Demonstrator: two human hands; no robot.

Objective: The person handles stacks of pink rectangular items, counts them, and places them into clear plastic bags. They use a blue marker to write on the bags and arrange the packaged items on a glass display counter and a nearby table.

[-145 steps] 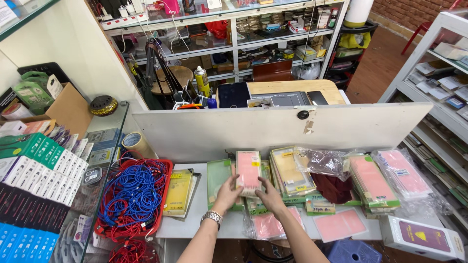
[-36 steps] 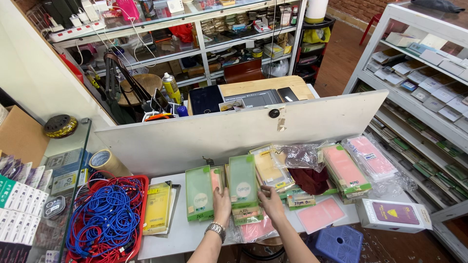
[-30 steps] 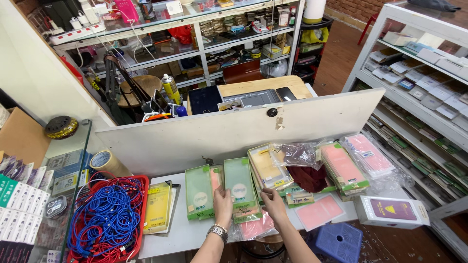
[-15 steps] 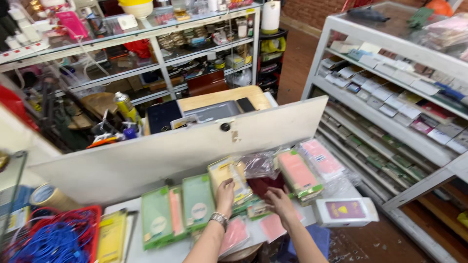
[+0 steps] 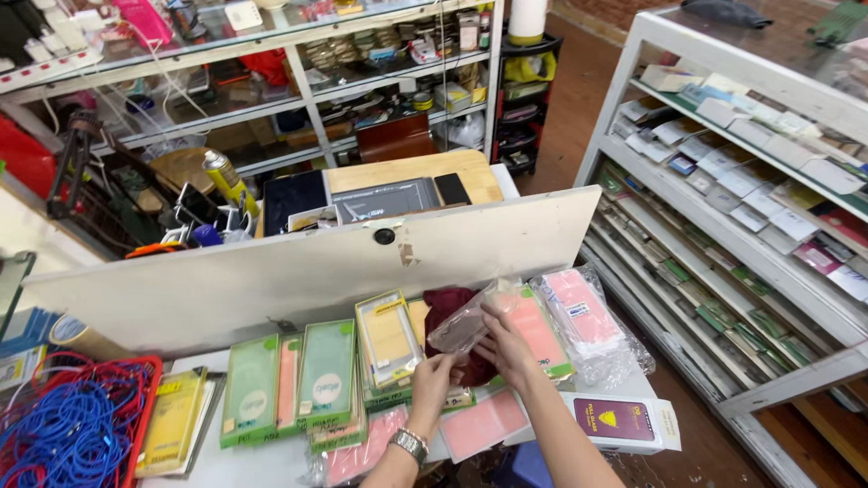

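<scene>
Shelves crowd behind a white tabletop where both hands, left hand and right hand, pinch a clear packet lifted above the maroon case, green packs already ranked leftward, pink packs rightward unsorted.

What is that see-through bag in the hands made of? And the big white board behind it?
The bag held by the left hand and right hand looks like thin, glossy clear plastic: it crinkles, shines and shows what is behind it. The white board seems a stiff, matte painted panel, perhaps wood or laminate; scuffs mark it.
</scene>
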